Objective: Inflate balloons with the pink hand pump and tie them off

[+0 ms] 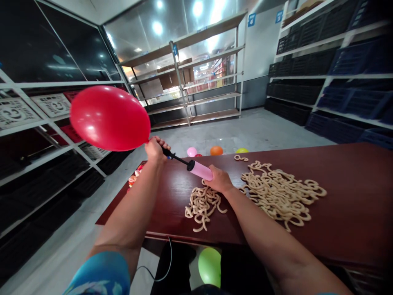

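Observation:
A large inflated red balloon extends leftward from my left hand, which is closed around its neck and the black end of a balloon pump. The pump's thin black rod runs down to its pink barrel. My right hand is wrapped around the barrel's lower end, above the dark red table. Under and beside that hand lies a small heap of beige, curly, rope-like pieces. The balloon's mouth is hidden by my left fingers.
A bigger heap of beige curly pieces covers part of the table on the right. Small reddish items lie by its left edge. Beyond it are pink, orange and yellow balloons. A green balloon is below. Shelves with crates surround the room.

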`<state>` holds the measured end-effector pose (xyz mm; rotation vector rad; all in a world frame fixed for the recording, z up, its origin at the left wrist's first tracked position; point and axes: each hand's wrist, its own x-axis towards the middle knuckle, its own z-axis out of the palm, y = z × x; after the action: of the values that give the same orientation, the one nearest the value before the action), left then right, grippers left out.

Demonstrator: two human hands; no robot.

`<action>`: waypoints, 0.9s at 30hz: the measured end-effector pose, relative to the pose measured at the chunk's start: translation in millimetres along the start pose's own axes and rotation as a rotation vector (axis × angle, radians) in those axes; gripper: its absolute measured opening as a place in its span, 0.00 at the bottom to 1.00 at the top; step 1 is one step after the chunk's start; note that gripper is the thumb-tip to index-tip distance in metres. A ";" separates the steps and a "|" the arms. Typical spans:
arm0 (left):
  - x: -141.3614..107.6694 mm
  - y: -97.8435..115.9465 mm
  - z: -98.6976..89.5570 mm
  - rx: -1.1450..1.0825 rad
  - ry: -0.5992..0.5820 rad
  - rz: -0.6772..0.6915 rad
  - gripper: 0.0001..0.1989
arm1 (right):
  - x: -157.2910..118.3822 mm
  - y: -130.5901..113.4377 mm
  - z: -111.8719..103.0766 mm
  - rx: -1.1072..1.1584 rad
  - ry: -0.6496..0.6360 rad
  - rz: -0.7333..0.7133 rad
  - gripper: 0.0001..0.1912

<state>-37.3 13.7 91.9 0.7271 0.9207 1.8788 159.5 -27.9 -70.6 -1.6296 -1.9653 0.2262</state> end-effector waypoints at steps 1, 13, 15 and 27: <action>-4.3 -13.1 0.8 -0.001 0.003 -0.022 0.06 | -0.2 -0.5 -0.1 -0.005 -0.006 0.003 0.19; -13.2 -27.2 -4.3 -0.032 -0.007 -0.082 0.06 | 0.1 -0.3 1.6 0.001 0.036 -0.051 0.20; -4.7 -0.6 -8.1 -0.030 0.004 -0.054 0.06 | 0.7 -1.7 1.0 0.017 0.040 -0.050 0.21; 8.7 18.4 -17.9 -0.039 0.021 0.030 0.07 | 2.3 4.8 8.4 -0.009 0.037 -0.043 0.19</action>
<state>-63.5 10.1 98.2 0.7028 0.8885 1.9283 159.0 -22.6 -79.0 -1.5843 -1.9737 0.1694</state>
